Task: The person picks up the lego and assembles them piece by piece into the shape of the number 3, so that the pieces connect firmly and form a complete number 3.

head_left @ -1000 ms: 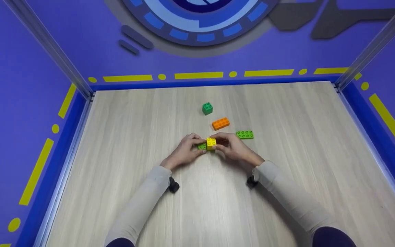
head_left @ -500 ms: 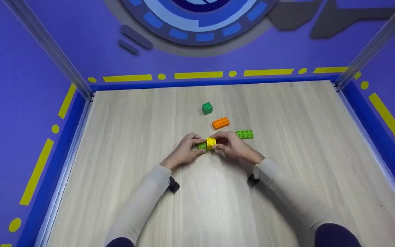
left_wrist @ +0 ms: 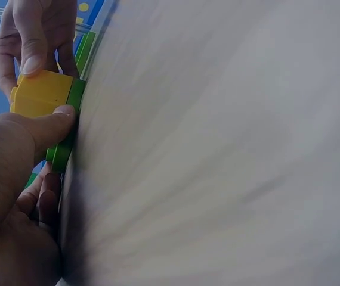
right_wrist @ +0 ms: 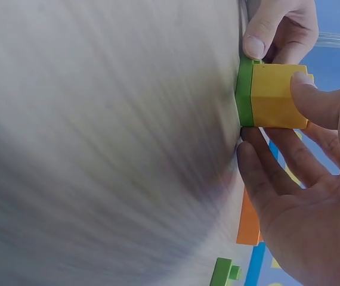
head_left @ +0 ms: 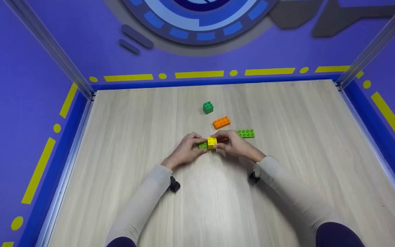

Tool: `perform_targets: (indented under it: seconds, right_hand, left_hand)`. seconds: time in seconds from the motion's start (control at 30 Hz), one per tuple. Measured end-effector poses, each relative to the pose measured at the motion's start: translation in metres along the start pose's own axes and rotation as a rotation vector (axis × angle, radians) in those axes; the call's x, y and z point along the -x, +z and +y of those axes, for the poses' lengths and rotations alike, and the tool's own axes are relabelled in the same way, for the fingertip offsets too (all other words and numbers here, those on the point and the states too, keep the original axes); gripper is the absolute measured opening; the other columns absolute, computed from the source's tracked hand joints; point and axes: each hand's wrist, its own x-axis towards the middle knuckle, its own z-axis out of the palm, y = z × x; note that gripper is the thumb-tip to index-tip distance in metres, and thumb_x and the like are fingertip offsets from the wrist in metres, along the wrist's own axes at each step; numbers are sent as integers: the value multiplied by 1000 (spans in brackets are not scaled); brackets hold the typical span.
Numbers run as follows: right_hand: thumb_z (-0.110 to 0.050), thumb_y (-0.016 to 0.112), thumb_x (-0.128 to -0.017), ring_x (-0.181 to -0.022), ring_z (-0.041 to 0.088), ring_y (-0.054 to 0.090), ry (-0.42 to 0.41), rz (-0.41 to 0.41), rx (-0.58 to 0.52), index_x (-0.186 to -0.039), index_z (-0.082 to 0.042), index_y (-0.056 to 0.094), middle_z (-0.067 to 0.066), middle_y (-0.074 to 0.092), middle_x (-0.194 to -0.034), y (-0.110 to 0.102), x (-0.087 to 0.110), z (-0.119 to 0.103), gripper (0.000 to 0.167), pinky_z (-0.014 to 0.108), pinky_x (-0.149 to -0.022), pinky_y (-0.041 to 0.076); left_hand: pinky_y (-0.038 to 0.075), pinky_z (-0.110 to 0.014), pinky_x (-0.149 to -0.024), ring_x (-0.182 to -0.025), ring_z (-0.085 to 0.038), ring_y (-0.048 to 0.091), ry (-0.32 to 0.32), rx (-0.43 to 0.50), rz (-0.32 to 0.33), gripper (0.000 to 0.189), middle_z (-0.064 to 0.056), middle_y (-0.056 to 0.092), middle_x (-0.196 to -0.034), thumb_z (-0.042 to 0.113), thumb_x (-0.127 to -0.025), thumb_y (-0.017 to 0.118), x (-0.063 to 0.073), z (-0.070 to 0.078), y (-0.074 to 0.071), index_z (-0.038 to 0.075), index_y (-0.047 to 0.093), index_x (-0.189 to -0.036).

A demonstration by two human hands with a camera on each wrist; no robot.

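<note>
Near the middle of the table, my left hand (head_left: 186,148) pinches a light green brick (head_left: 202,145) between thumb and fingers, its studs showing beside the hand. A square yellow brick (head_left: 212,143) stands on the right end of that green brick. Thumb and fingers of my right hand (head_left: 233,144) grip the yellow brick. From the right wrist view, the yellow brick (right_wrist: 274,98) looks flush against the green one (right_wrist: 244,95), which lies on the table. In the left wrist view, my left thumb covers part of the green brick (left_wrist: 62,149).
Beyond the hands lie an orange brick (head_left: 221,122) and a square dark green brick (head_left: 208,107). Another light green brick (head_left: 246,133) is just past my right hand, partly hidden by it. Blue-purple panels (head_left: 197,61) wall the wooden table (head_left: 132,123) at the back and sides.
</note>
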Motion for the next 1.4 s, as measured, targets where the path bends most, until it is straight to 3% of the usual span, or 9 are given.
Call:
perform_targets:
  seconds: [0.6, 0.83, 1.4]
  right_hand:
    - [-9, 76, -100, -116, 29, 72, 23, -23, 102, -129, -6, 75, 12, 76, -125, -6, -2, -7, 30, 48, -104, 58]
    - [-11, 76, -100, -119, 28, 72, 29, -61, 84, -135, -5, 72, 12, 75, -130, -7, -2, -7, 36, 45, -105, 58]
    - [-13, 75, -102, -130, 43, 65, 10, -20, 47, -144, 5, 62, 24, 66, -142, -27, -3, -10, 48, 54, -111, 54]
  left_hand:
    - [47, -42, -110, -122, -22, 53, 2, 5, 3, 43, -4, 59, -127, 25, -102, 75, 0, -1, 1, 10, 70, -143]
    - [47, -43, -108, -121, -23, 53, 15, 7, 14, 43, -5, 60, -127, 25, -102, 76, 1, 0, 1, 9, 70, -141]
    - [47, -43, -108, -121, -23, 54, 36, 14, 12, 42, -6, 61, -128, 24, -102, 76, 1, 0, 0, 9, 70, -141]
